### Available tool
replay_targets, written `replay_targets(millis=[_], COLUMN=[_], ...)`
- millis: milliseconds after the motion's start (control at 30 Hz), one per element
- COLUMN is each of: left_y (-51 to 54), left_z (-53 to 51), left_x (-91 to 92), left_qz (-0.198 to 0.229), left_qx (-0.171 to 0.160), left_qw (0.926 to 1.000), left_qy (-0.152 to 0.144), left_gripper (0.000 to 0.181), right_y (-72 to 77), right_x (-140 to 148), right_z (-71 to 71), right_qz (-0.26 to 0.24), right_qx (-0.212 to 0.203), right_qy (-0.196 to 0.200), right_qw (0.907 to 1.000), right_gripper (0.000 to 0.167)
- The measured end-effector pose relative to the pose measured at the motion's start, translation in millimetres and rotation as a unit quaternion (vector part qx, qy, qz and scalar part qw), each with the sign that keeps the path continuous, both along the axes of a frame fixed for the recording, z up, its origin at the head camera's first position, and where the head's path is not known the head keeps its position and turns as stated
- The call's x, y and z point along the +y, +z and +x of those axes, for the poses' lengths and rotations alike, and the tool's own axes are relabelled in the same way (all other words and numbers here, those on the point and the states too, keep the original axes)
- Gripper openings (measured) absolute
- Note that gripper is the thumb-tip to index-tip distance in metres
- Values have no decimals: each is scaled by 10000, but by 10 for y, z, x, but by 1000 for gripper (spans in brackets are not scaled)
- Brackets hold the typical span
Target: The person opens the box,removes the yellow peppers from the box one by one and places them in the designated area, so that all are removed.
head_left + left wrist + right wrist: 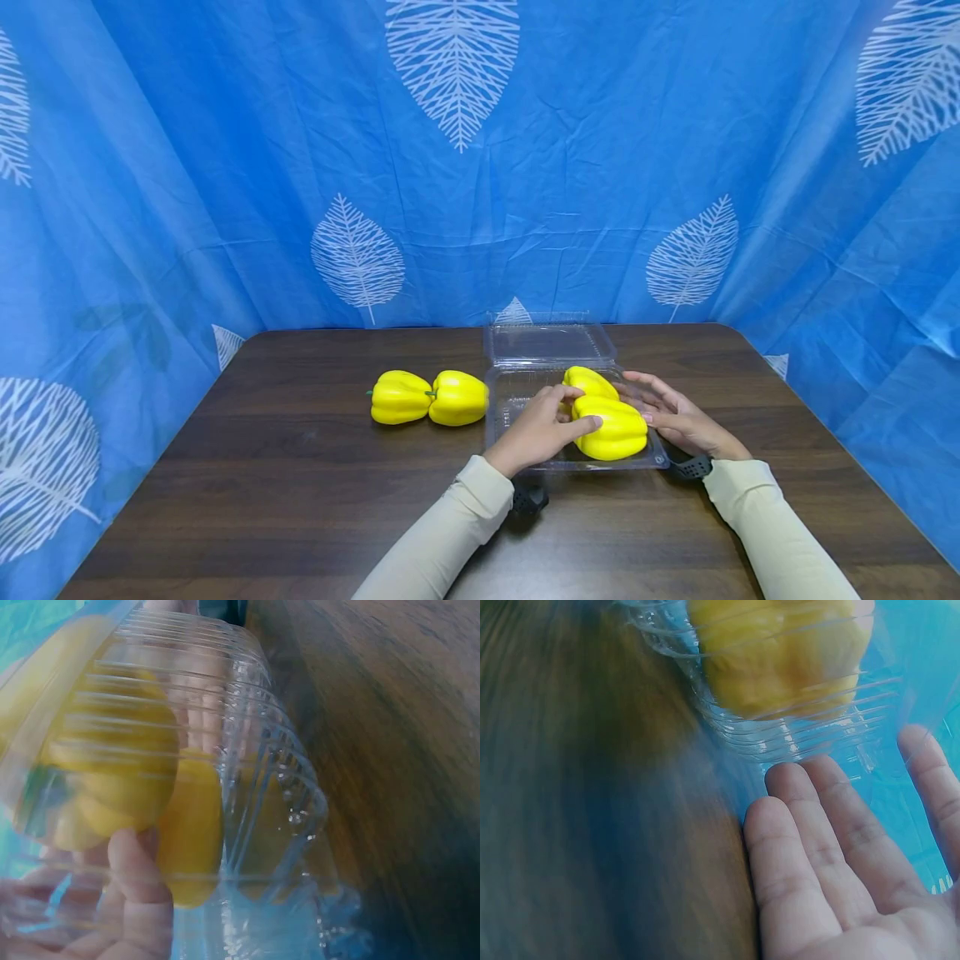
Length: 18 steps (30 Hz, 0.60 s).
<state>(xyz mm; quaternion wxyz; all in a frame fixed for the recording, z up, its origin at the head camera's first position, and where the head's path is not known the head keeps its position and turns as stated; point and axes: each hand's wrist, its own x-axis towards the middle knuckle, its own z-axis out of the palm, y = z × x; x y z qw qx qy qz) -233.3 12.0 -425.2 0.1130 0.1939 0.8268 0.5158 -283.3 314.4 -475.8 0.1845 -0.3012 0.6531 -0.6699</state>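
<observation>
Left hand [542, 427] pinches a pepper [611, 432] between thumb and fingers; right hand's [688, 423] fingers, straight, flank the box [513, 387]. Best settle it gently against the pepper [590, 382] beyond the left fingertips.

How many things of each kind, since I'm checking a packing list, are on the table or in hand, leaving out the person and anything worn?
Yellow peppers: 4
Clear plastic box with its lid open: 1
Total: 5
</observation>
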Motion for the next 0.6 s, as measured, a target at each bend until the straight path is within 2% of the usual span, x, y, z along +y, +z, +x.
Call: replay_targets(millis=[300,467,600], left_y=[-8,6,24], left_z=[-17,-24,-14], left_x=[-10,-22,-26], left_qz=[-226,106,395], left_qx=[-68,-283,-528], left_qw=[9997,9995,9978], left_qy=[67,-41,-60], left_gripper=[65,62,60], right_y=[7,7,6], right_x=[-2,-9,-12], right_z=[0,1,1], right_qz=[38,83,2], right_qx=[-26,-58,-36], right_qy=[-26,-110,-35], right_qw=[10000,9999,10000], right_gripper=[54,52,52])
